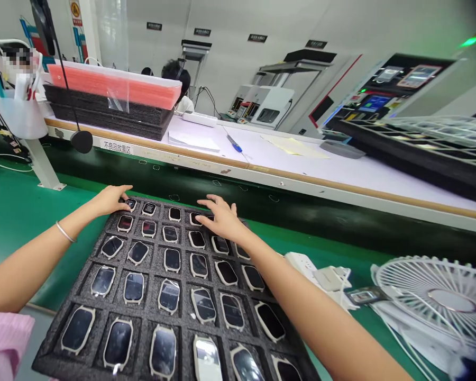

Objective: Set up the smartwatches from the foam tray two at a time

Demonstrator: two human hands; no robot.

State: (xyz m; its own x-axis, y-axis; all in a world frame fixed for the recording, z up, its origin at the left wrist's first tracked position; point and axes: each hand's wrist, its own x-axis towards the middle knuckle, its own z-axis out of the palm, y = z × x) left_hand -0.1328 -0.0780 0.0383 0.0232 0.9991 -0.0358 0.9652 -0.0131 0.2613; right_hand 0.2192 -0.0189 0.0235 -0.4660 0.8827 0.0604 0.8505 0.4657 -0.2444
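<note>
A black foam tray (pixel 83 288) lies in front of me on the green bench, its pockets filled with several smartwatch bodies (pixel 169 295) lying face up. My left hand (pixel 111 199) rests at the tray's far left corner, fingertips on the watch there (pixel 131 203). Over the far right part of the tray my right hand (pixel 221 217) hovers palm down with the fingers spread, touching or just above the watches in the top row. Neither hand grips anything. A thin bangle (pixel 65 232) sits on my left wrist.
A white desk fan (pixel 436 301) lies at the right, beside a white power strip (pixel 305 263) and a small device (pixel 363 295). Behind runs a white shelf (pixel 301 164) with stacked foam trays (pixel 111 108), papers, a blue pen (pixel 235 143) and black racks (pixel 428 145). A person sits beyond.
</note>
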